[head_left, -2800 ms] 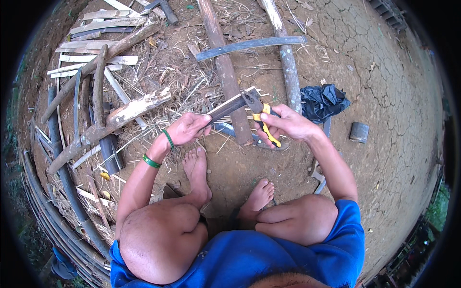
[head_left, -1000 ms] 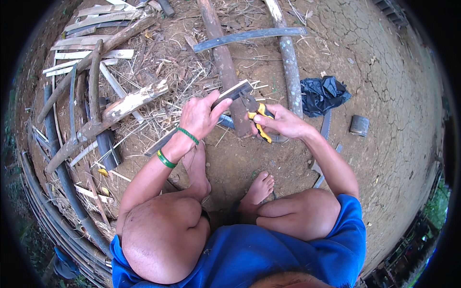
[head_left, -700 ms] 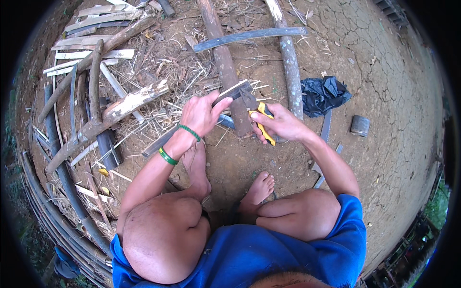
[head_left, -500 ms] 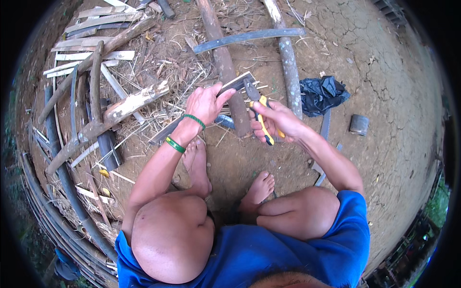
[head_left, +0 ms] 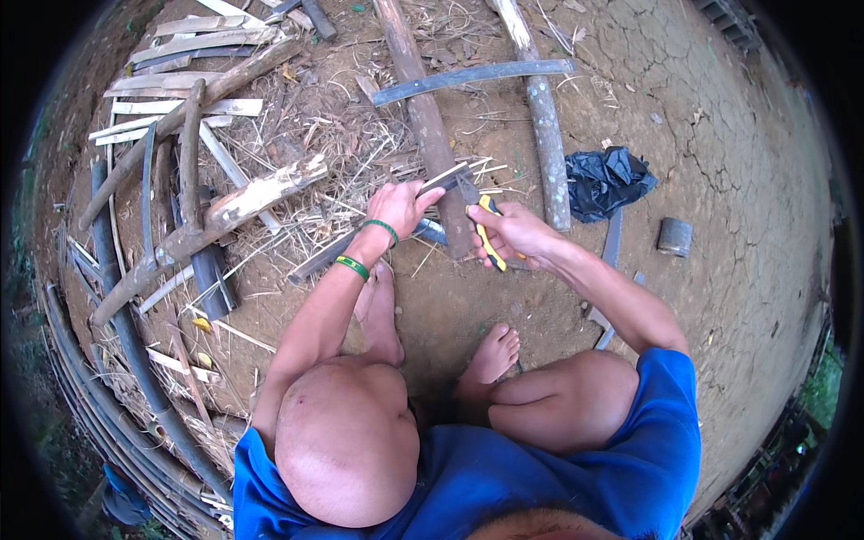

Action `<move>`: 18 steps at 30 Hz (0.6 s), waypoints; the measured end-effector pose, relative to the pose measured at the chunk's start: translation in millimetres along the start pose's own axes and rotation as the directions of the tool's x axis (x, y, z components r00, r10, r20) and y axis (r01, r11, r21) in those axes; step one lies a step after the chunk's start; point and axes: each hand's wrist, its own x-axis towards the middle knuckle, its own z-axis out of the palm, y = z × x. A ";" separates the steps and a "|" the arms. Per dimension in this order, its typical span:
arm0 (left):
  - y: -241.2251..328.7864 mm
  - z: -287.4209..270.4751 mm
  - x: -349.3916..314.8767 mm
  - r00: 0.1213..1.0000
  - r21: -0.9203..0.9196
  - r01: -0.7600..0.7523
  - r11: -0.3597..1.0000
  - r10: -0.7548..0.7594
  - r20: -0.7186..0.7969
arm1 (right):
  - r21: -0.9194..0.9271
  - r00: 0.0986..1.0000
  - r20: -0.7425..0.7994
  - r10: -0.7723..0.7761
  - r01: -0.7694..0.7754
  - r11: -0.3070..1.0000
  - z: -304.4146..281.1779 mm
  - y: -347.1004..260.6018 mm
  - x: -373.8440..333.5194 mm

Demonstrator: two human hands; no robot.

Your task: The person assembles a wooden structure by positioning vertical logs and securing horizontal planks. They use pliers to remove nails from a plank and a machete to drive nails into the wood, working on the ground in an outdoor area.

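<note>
Log [head_left: 247, 207] with a pale end lies at left, apart from the work. Left hand [head_left: 394, 207] grips the strip [head_left: 453, 180] from above, thumb along its side. Compared with the view taken nearly three seconds ago, this hand sits closer to the strip's far end. Judged effect: only a short length projects past the thumb, so the end is likely steadier against the pliers [head_left: 487, 205].

Strip position: within the left hand's grasp, slanting up to the right; its tail appears to continue below the left wrist. Pliers position: jaws meet or overlap the strip's end, just right of the left thumb; a firm bite cannot be confirmed. Right hand [head_left: 522, 232] grips the yellow-and-black handles, near the strip but apart from it; its fingers partly hide the handle spread. Bag [head_left: 607, 183], black and crumpled, lies beyond the right hand. Block [head_left: 674, 237], short and dark, lies farther right.
</note>
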 end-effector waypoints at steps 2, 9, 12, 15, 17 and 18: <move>-2.9 0.1 1.8 0.998 0.031 -0.052 0.998 0.053 -0.027 | 0.386 0.999 0.043 0.033 -0.047 0.921 4.4 4.0 -3.2; -12.5 -7.6 3.0 0.864 0.063 -0.351 0.934 0.349 -0.362 | -0.189 0.988 0.151 -0.011 0.040 0.981 -6.9 -15.5 -33.6; -54.0 -62.5 -2.0 0.917 0.100 0.298 0.949 -0.255 -0.306 | -0.382 0.749 0.587 -0.306 0.590 0.712 3.5 18.1 -73.0; 9.1 -50.5 -9.6 0.908 -0.040 -0.006 0.999 -0.011 -0.419 | -0.362 0.908 0.193 -0.372 0.418 0.833 -5.4 7.2 -101.5; 27.6 -69.7 -6.6 0.911 -0.094 -0.055 0.994 0.011 -0.412 | -0.333 0.953 0.026 -0.303 0.294 0.896 -37.3 9.4 -61.4; 42.6 -80.4 -8.4 0.928 -0.197 -0.074 0.978 -0.004 -0.372 | -0.350 0.945 -0.015 -0.328 0.302 0.887 -53.3 27.9 -48.2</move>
